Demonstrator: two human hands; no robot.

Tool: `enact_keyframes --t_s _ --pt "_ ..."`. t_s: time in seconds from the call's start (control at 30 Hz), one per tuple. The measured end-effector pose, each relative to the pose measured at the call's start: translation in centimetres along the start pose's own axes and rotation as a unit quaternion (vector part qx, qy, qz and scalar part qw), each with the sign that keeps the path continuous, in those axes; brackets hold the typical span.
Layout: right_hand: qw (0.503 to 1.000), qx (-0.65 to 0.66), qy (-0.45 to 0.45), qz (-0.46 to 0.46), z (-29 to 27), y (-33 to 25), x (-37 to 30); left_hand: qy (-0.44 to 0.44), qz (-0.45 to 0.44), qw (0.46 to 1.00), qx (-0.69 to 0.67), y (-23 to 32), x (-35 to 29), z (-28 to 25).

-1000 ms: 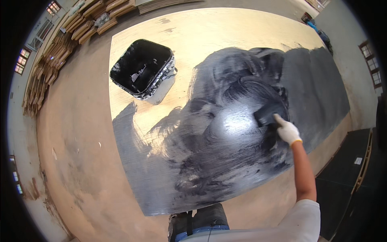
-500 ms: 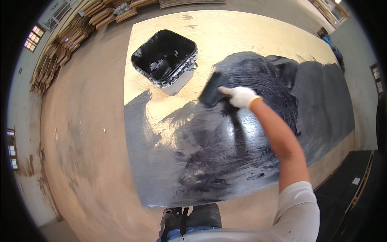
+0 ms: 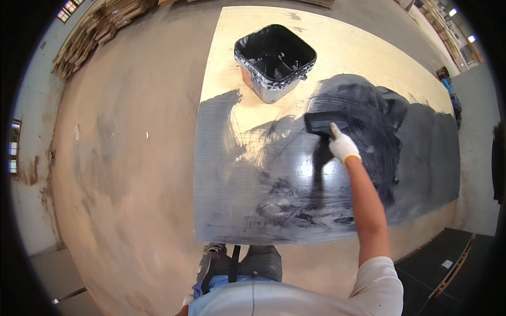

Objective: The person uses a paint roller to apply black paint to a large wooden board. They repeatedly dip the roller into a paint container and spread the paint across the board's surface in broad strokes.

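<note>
My right hand (image 3: pixel 343 146), in a white glove with a yellow cuff, is closed on a wide black scraper (image 3: pixel 322 123), the index finger stretched along it. The scraper lies nearly crosswise over wet black paint on a large pale wooden board (image 3: pixel 220 71). Dark paint (image 3: pixel 221 174) covers the board's near part and right side, with swirled streaks about the scraper. A square black-rimmed bucket (image 3: pixel 275 92), smeared with paint, stands on the bare wood beyond the scraper. Only a sliver of my left hand (image 3: pixel 186 300) shows low beside my body; its fingers are hidden.
Stacked wooden sheets (image 3: pixel 100 23) line the wall at the far left. Dark panels (image 3: pixel 427 268) lie low at the near right, beside the board. A stained brown floor (image 3: pixel 126 174) stretches along the left. Blue and dark items (image 3: pixel 454 97) sit past the board's right end.
The scraper has come nearer to me over the paint and turned from a steep slant to almost crosswise. The whole view has shifted, so board and bucket appear farther right.
</note>
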State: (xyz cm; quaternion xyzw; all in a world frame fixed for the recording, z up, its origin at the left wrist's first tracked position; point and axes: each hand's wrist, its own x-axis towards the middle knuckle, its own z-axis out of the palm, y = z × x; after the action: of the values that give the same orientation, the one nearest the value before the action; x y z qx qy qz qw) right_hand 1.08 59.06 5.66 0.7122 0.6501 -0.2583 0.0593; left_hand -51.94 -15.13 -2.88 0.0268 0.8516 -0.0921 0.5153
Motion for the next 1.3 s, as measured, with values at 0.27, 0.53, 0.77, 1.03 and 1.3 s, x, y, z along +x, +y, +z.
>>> enact_keyframes --t_s 0.27,0.53,0.77,1.03,1.3 --pt "0.993 -0.079 -0.083 -0.032 7.9 -8.5 -13.6 -0.018 0.107 0.991 0.079 -0.1 8.5 -7.5" --pt "0.973 0.096 0.054 0.201 14.8 -15.8 -19.2 -0.035 0.316 0.906 0.281 1.7 20.6 -25.1" --pt "0.9 0.226 0.086 0.363 19.7 -18.4 -27.0 -0.032 0.014 0.997 -0.076 10.3 22.8 -40.9" --pt "0.907 0.206 0.073 0.361 25.9 -27.9 -31.2 -0.035 0.092 0.992 -0.076 21.6 25.4 -50.0" --pt "0.871 0.228 0.087 0.427 20.9 -25.0 -24.5 -0.039 0.304 0.952 0.002 44.2 21.8 -51.2"
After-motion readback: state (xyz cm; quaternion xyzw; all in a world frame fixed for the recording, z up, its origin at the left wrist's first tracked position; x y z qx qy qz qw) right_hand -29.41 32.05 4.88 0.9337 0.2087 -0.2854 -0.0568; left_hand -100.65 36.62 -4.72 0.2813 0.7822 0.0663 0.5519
